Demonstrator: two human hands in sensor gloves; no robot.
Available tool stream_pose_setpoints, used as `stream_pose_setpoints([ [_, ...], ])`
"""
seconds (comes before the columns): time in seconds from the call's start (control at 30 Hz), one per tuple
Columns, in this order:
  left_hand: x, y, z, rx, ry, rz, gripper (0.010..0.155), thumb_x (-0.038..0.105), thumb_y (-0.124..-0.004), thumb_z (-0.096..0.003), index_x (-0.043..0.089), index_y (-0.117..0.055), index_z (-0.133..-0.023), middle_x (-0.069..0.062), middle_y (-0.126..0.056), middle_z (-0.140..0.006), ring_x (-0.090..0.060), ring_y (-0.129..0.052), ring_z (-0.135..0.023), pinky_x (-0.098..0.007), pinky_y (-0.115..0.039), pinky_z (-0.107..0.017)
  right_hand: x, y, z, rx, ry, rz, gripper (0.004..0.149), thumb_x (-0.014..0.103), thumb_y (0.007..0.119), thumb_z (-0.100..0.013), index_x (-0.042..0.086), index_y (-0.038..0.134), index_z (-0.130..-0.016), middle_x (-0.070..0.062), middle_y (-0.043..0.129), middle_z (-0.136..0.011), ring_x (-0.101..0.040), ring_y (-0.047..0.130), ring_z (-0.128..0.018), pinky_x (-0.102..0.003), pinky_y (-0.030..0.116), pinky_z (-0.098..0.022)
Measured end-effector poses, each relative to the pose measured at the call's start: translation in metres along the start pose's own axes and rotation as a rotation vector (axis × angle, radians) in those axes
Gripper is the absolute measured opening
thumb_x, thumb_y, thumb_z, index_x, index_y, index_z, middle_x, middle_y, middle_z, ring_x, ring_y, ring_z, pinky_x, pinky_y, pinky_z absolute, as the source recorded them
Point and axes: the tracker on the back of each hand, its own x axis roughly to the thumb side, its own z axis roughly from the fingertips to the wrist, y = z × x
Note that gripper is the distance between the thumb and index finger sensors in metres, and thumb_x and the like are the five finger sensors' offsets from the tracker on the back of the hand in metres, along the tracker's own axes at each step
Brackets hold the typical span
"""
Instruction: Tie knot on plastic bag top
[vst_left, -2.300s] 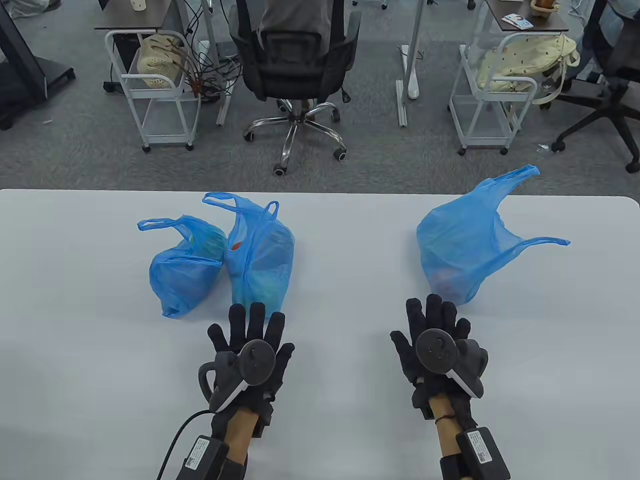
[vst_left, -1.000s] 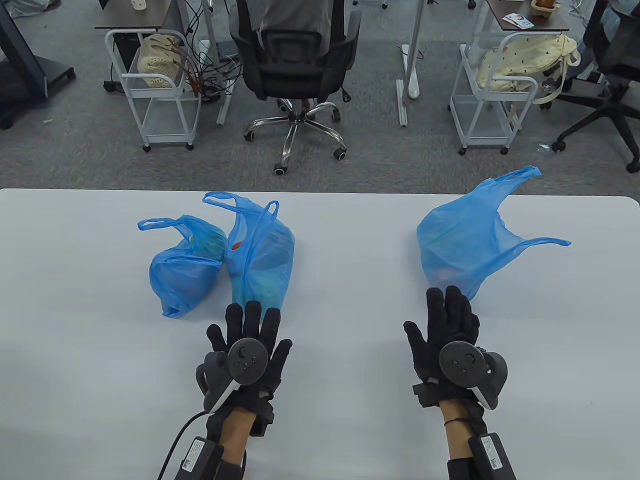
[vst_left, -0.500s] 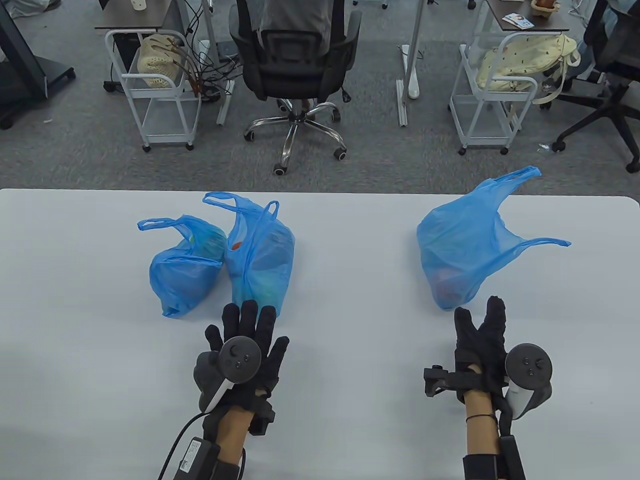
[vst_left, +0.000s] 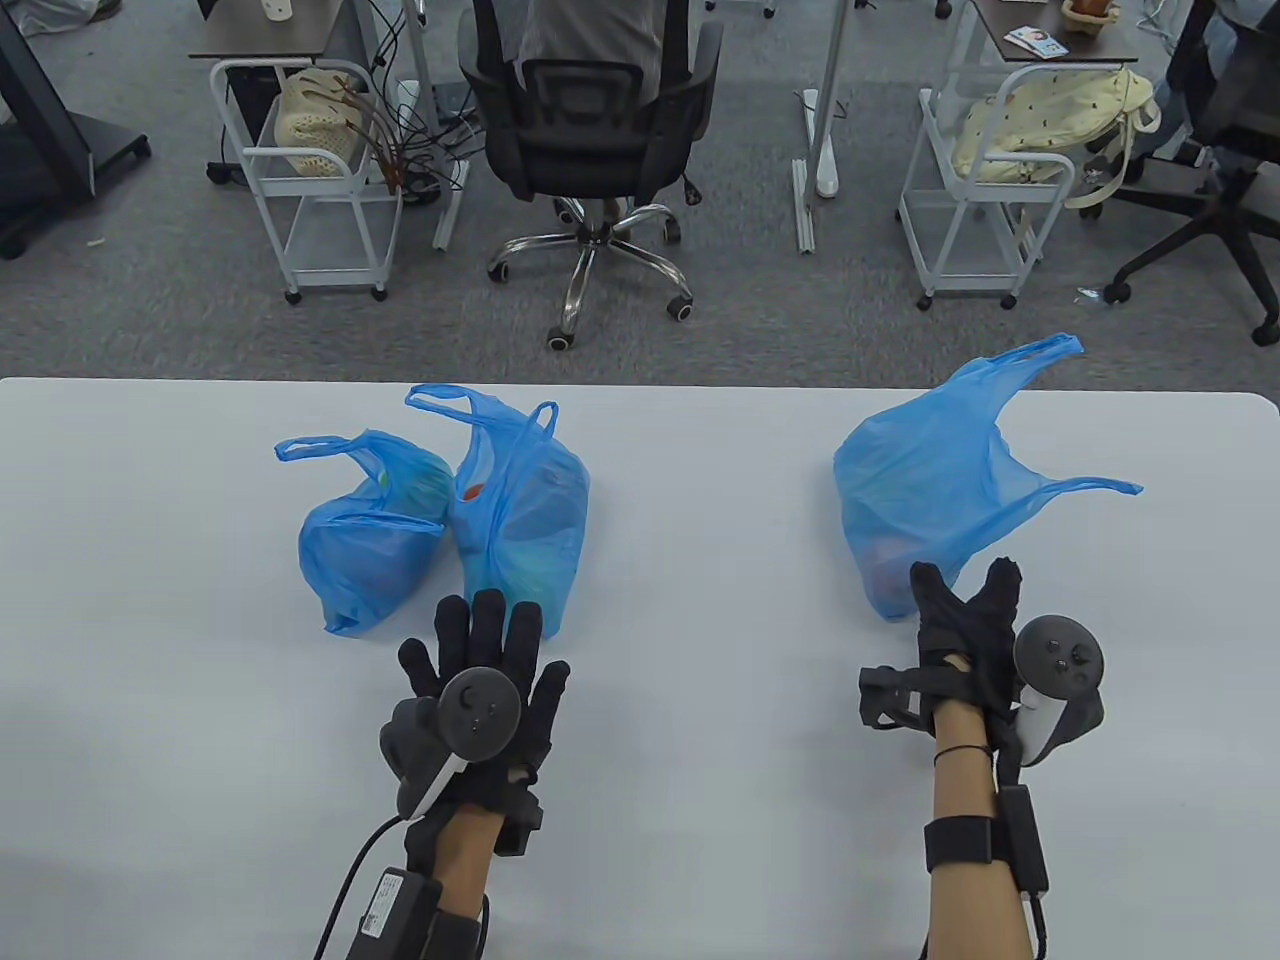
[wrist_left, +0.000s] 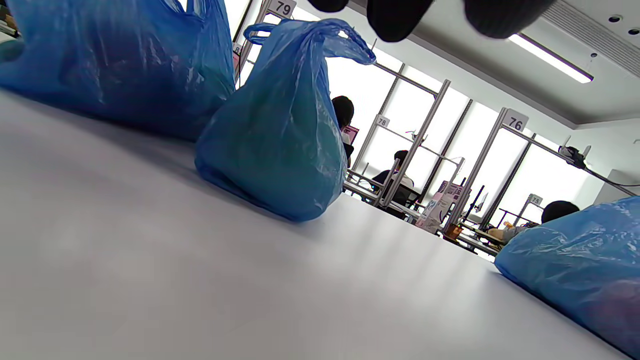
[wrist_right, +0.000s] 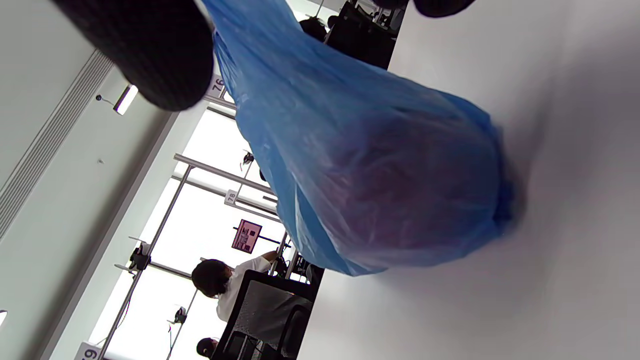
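Observation:
Three blue plastic bags lie on the white table (vst_left: 700, 720), all with loose, untied handles. The right bag (vst_left: 930, 480) has one handle pointing far (vst_left: 1040, 352) and one pointing right (vst_left: 1090, 487). My right hand (vst_left: 962, 592) stands on edge, thumb and fingers spread, at this bag's near end; contact is unclear. In the right wrist view the bag (wrist_right: 380, 170) fills the middle, below a fingertip (wrist_right: 150, 50). My left hand (vst_left: 490, 650) is flat and open, fingers spread, just short of the middle bag (vst_left: 525, 520). It holds nothing.
A third bag (vst_left: 370, 540) lies left of the middle one, touching it. The left wrist view shows the middle bag (wrist_left: 280, 135) and the right bag (wrist_left: 575, 260). Beyond the table's far edge stand an office chair (vst_left: 590, 120) and two white carts (vst_left: 310, 180).
My right hand has rolled from palm-down onto its edge and moved forward and right to the right bag's near end. My left hand has crept slightly forward. The bags have not moved.

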Motion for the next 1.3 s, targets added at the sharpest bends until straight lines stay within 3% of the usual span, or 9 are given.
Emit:
stream_pose_setpoints([
  [0.17, -0.004, -0.003, -0.004, -0.012, 0.008, 0.02, 0.064, 0.063, -0.052, -0.051, 0.038, -0.045, -0.11, 0.0, -0.026, -0.124, -0.034, -0.013, -0.111, -0.069, -0.008, -0.067, -0.002, 0.006, -0.022, -0.047, 0.045, -0.102, 0.091, 0.041, 0.091, -0.045, 0.003, 0.034, -0.105, -0.031, 0.045, -0.103, -0.059, 0.047, -0.094, -0.075, 0.034, -0.056],
  [0.37, -0.006, 0.0, -0.002, 0.01, 0.011, 0.06, 0.064, 0.062, -0.052, -0.051, 0.037, -0.047, -0.109, -0.002, -0.029, -0.124, -0.035, -0.016, -0.111, -0.069, -0.01, -0.067, 0.003, 0.013, -0.039, -0.158, 0.003, 0.038, 0.082, 0.039, 0.094, -0.044, 0.006, 0.048, -0.103, -0.016, 0.077, -0.089, -0.048, 0.077, -0.084, -0.072, 0.048, -0.057],
  [0.47, -0.005, -0.001, -0.002, 0.004, 0.011, 0.052, 0.064, 0.062, -0.052, -0.0509, 0.037, -0.047, -0.109, -0.002, -0.029, -0.124, -0.036, -0.017, -0.111, -0.069, -0.011, -0.068, 0.003, 0.014, -0.037, -0.172, 0.003, -0.059, 0.056, 0.036, 0.092, -0.046, 0.014, 0.072, -0.093, -0.006, 0.091, -0.071, -0.038, 0.091, -0.071, -0.07, 0.057, -0.056],
  [0.53, -0.005, 0.0, -0.002, 0.0, 0.012, 0.053, 0.064, 0.062, -0.052, -0.051, 0.037, -0.046, -0.109, -0.002, -0.029, -0.124, -0.036, -0.018, -0.111, -0.07, -0.011, -0.068, 0.005, 0.012, -0.033, -0.179, -0.024, -0.12, 0.035, 0.034, 0.091, -0.046, 0.023, 0.087, -0.079, -0.005, 0.093, -0.063, -0.034, 0.093, -0.064, -0.068, 0.061, -0.053],
  [0.63, -0.006, 0.0, -0.001, 0.001, 0.014, 0.066, 0.064, 0.062, -0.052, -0.051, 0.037, -0.047, -0.109, -0.003, -0.03, -0.123, -0.036, -0.02, -0.111, -0.07, -0.012, -0.068, 0.01, 0.011, -0.029, -0.143, -0.077, -0.118, 0.034, 0.033, 0.092, -0.045, 0.023, 0.086, -0.077, -0.008, 0.09, -0.064, -0.038, 0.089, -0.066, -0.069, 0.062, -0.052],
  [0.73, -0.007, 0.001, 0.0, 0.005, 0.014, 0.085, 0.064, 0.061, -0.053, -0.0509, 0.036, -0.048, -0.109, -0.004, -0.031, -0.123, -0.037, -0.021, -0.111, -0.07, -0.012, -0.068, 0.015, 0.009, -0.024, -0.084, -0.118, -0.143, 0.036, 0.031, 0.093, -0.044, 0.023, 0.082, -0.077, -0.012, 0.085, -0.077, -0.047, 0.079, -0.08, -0.071, 0.058, -0.053],
  [0.8, -0.008, 0.003, 0.0, 0.005, 0.014, 0.094, 0.064, 0.061, -0.053, -0.0509, 0.036, -0.048, -0.109, -0.003, -0.031, -0.123, -0.037, -0.021, -0.111, -0.07, -0.013, -0.068, 0.019, 0.007, -0.02, -0.057, -0.14, -0.187, 0.034, 0.029, 0.094, -0.043, 0.022, 0.08, -0.073, -0.017, 0.081, -0.088, -0.05, 0.076, -0.086, -0.072, 0.058, -0.055],
  [1.03, -0.014, 0.006, -0.002, 0.006, 0.025, 0.15, 0.064, 0.062, -0.052, -0.0509, 0.036, -0.048, -0.109, -0.004, -0.032, -0.123, -0.037, -0.022, -0.112, -0.07, -0.015, -0.069, 0.037, 0.003, 0.011, -0.033, -0.231, -0.265, 0.025, 0.025, 0.096, -0.042, 0.021, 0.082, -0.062, -0.008, 0.096, -0.075, -0.036, 0.098, -0.075, -0.061, 0.074, -0.055],
  [1.3, -0.013, 0.016, 0.001, 0.027, 0.007, 0.255, 0.068, 0.062, -0.056, -0.051, 0.045, -0.027, -0.11, -0.002, -0.027, -0.124, -0.036, -0.022, -0.113, -0.07, -0.017, -0.07, 0.087, 0.01, 0.082, 0.128, -0.396, -0.34, 0.025, 0.026, 0.096, -0.042, 0.022, 0.082, -0.061, -0.005, 0.099, -0.069, -0.031, 0.104, -0.067, -0.058, 0.08, -0.051],
])
